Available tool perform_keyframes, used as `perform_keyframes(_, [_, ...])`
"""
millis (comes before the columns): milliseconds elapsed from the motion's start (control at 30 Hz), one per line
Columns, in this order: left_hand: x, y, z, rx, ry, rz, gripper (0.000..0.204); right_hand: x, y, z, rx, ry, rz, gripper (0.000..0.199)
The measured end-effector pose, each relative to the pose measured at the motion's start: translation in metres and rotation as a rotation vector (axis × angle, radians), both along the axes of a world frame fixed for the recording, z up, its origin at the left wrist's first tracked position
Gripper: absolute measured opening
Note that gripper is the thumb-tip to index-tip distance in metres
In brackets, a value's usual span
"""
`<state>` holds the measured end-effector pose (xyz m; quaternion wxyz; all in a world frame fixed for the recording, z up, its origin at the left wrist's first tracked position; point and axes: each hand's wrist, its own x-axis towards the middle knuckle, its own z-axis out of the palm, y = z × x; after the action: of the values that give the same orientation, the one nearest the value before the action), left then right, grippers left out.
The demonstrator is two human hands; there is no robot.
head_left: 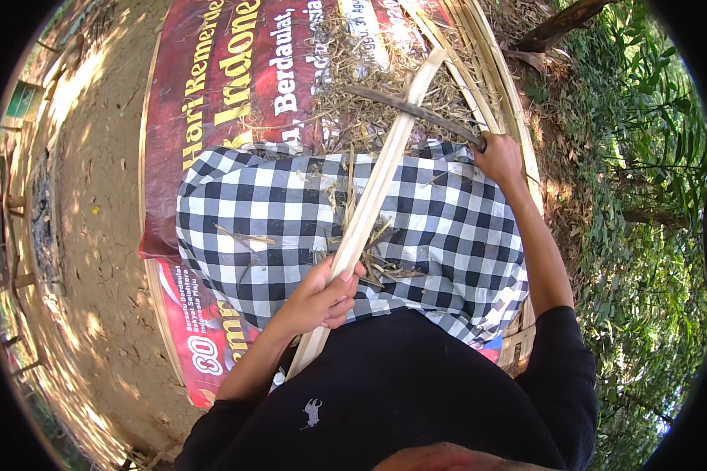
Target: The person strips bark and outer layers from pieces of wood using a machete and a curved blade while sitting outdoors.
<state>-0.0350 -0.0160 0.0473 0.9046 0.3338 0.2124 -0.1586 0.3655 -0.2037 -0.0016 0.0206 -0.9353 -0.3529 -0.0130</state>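
A long pale bamboo strip slants from beside my body up and away to the right. My left hand is closed around its lower part, thumb along the top. My right hand grips the handle end of a long, dark-bladed knife. The blade lies across the strip near its far end, its tip pointing left. Most of the knife's handle is hidden in my fist. Under the strip, a black-and-white checkered cloth covers my lap, with some thin shavings on it.
A red printed banner is spread beneath me, strewn with a pile of shavings beyond my lap. More long bamboo strips lie along its right side. Bare earth stretches to the left; green plants grow at the right.
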Motion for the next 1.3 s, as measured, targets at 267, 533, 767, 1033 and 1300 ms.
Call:
perform_keyframes(267, [-0.023,-0.001,0.008,-0.108,0.059,-0.01,0.029,0.006,0.007,-0.007,-0.032,-0.012,0.114,0.014])
perform_keyframes(533, [-0.044,-0.001,0.017,-0.133,0.102,0.048,0.028,0.012,0.036,-0.006,-0.094,0.032,0.145,0.014])
perform_keyframes(767, [-0.049,-0.004,0.017,-0.127,0.076,0.025,0.029,0.018,0.031,-0.025,-0.002,0.105,0.158,0.017])
perform_keyframes(1033, [-0.05,0.001,0.015,-0.133,0.086,0.044,0.028,0.01,0.029,-0.027,-0.032,0.088,0.222,0.017])
perform_keyframes(1300, [-0.064,-0.01,0.02,-0.143,0.141,0.092,0.026,0.02,0.046,-0.026,-0.132,0.106,0.105,0.023])
